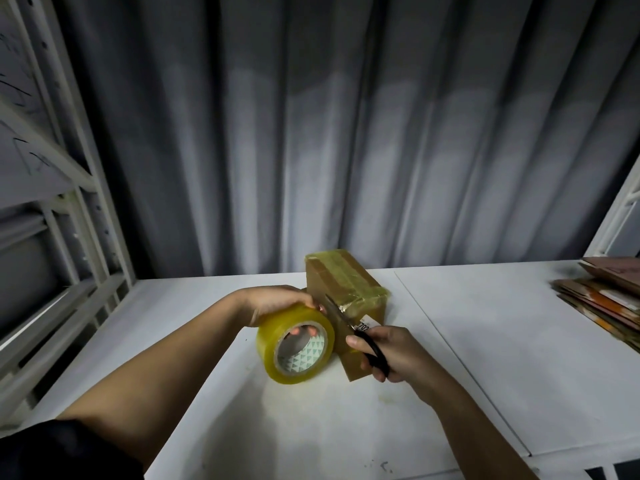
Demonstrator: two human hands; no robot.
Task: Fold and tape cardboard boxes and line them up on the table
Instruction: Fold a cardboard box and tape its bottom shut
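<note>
A small brown cardboard box (pixel 341 278) stands on the white table (pixel 485 341), its top sealed with yellowish clear tape. My left hand (pixel 277 301) grips a large roll of clear tape (pixel 294 344), fingers through its core, held just left of the box. My right hand (pixel 384 351) holds black scissors (pixel 353 327) against the box's near side. The blades point up and left toward the strip of tape between roll and box. A white label on the box shows partly beside the scissors.
A stack of flat cardboard sheets (pixel 602 303) lies at the table's right edge. Metal shelving (pixel 69 220) rises on the left, and a grey curtain hangs behind the table. A seam (pixel 450 358) divides two tabletops.
</note>
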